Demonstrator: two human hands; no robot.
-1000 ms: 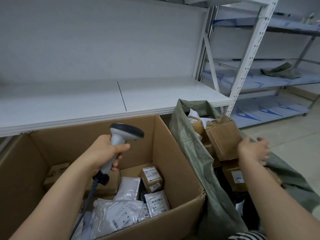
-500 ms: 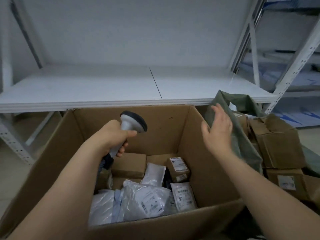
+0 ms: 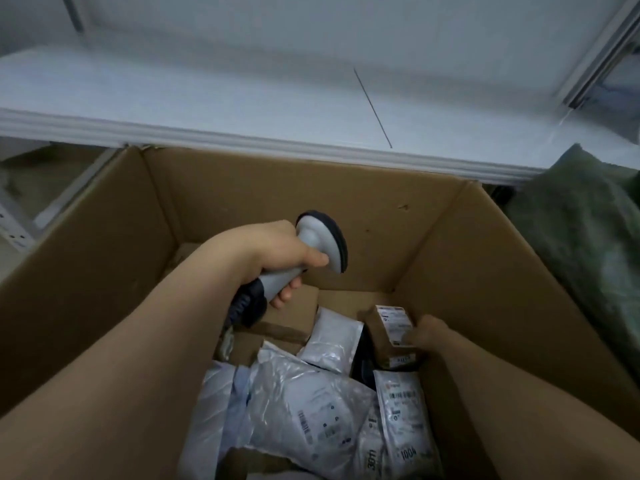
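A big open cardboard box (image 3: 502, 265) fills the view, holding several plastic mailer bags (image 3: 311, 407) and small parcels. My left hand (image 3: 273, 254) grips a grey barcode scanner (image 3: 311, 251) by its handle, held above the box's inside with its dark-rimmed head towards the far wall. My right hand (image 3: 427, 336) is down in the box at the right, its fingers curled on the near side of a small brown labelled parcel (image 3: 389, 327). The fingertips are hidden behind the parcel.
A white shelf board (image 3: 242, 109) runs just behind the box. A green woven sack (image 3: 585, 233) lies against the box's right wall. A white shelf upright (image 3: 602, 53) stands at the far right, and shelf legs (image 3: 17, 220) at the left.
My right hand has come from the sack at the right, over the box's wall, down onto the small brown parcel. The view has swung left and down. The scanner stays in my left hand.
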